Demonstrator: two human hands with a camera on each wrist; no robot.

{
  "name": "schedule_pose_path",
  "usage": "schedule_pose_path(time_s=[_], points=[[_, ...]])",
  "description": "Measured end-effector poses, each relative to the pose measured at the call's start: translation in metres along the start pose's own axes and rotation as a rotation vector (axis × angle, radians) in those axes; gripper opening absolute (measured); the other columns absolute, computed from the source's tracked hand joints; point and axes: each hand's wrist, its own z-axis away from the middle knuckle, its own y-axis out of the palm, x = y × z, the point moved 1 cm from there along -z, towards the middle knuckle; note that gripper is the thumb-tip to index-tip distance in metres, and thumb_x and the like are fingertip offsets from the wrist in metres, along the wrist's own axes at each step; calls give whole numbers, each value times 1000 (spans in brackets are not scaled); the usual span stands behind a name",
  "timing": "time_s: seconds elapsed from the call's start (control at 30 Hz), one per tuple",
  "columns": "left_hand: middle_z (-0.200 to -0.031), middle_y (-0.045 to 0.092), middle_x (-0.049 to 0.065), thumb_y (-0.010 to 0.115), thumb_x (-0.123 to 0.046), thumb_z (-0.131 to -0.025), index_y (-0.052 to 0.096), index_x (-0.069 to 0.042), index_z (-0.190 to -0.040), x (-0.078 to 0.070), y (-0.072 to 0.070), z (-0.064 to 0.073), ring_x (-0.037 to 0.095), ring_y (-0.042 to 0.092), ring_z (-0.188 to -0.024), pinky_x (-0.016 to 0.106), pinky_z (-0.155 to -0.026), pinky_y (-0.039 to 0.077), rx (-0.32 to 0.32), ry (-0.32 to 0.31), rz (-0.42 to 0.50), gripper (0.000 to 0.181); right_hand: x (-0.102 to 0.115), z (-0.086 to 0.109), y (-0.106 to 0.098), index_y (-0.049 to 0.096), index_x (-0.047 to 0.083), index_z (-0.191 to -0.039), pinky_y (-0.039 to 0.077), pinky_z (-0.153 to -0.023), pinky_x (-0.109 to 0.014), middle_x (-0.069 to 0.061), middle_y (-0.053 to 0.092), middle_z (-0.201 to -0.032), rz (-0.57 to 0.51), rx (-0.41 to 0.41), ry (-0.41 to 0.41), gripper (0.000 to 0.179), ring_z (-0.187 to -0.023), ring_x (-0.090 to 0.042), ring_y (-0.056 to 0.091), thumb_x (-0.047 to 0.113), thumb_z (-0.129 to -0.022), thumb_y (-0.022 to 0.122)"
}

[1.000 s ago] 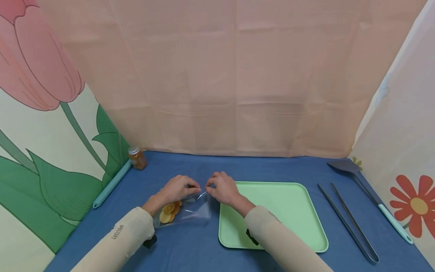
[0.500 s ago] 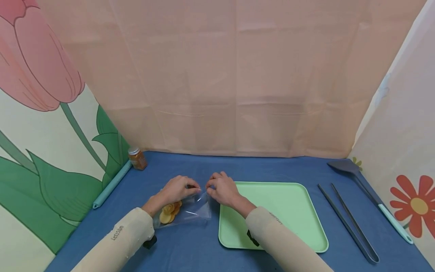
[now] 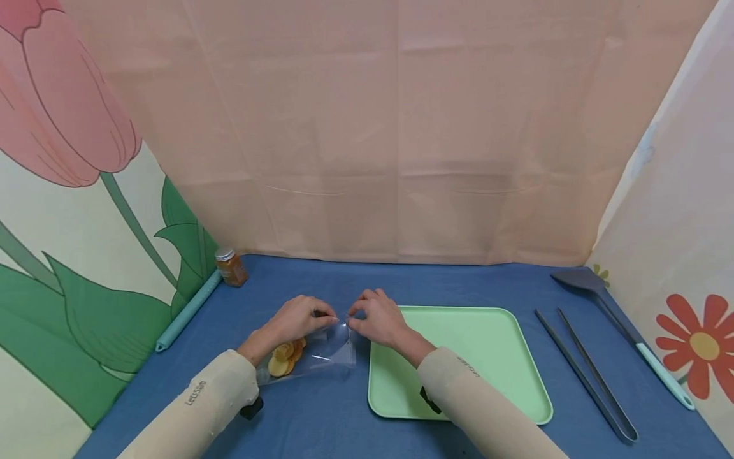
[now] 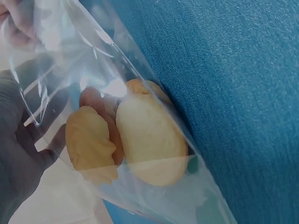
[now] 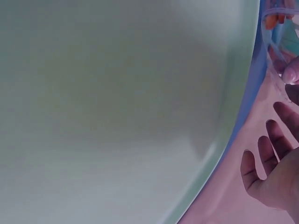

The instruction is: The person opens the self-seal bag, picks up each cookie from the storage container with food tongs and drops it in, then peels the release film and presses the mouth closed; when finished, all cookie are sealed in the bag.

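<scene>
A clear plastic bag (image 3: 329,358) lies left of the tray, its upper edge raised between my two hands. Inside it several yellow-brown, cookie-like pieces (image 3: 285,358) are bunched at the left end; the left wrist view shows one smooth oval piece (image 4: 152,140) and one ridged piece (image 4: 91,140). My left hand (image 3: 301,319) pinches the bag's top edge between thumb and fingers. Close by on the right, my right hand (image 3: 378,319) pinches the same edge near its right corner. In the right wrist view its other fingers (image 5: 275,144) are spread loosely away from the bag.
A light green tray (image 3: 470,363) lies under my right forearm. Metal tongs (image 3: 590,376) and a dark spatula (image 3: 613,319) with a pale handle lie to its right. At the back left stands a small jar (image 3: 232,268) beside a teal roll (image 3: 189,311). Blue cloth (image 3: 436,280) covers the table.
Both hands stay at the bag's top edge with almost no movement. The whole head view has shifted very slightly.
</scene>
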Motion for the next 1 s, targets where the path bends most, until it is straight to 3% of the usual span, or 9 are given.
schedule_pose_path(time_s=[0.6, 0.8, 1.0], points=[[-91, 74, -14, 69, -32, -96, 81, -25, -101, 2, 0, 2, 1, 59, -67, 23, -59, 49, 12, -9, 11, 14, -1, -1, 2, 80, 18, -105, 44, -71, -31, 0, 65, -111, 20, -39, -87, 17, -96, -19, 53, 21, -97, 66], [-91, 74, -15, 68, -32, -96, 80, -25, -102, 1, 2, 1, 1, 60, -66, 23, -58, 49, 14, -7, 15, 15, -3, 1, 1, 80, 19, -108, 46, -73, -32, -1, 68, -112, 7, -28, -65, 18, -97, -20, 56, 22, -98, 65], [-85, 72, -15, 68, -32, -97, 80, -25, -100, -2, 3, -2, 5, 58, -61, 25, -54, 46, 27, -54, 24, 15, -4, 4, -2, 78, 19, -111, 48, -77, -34, -1, 67, -115, 9, -10, -41, 21, -100, -21, 56, 28, -98, 65]])
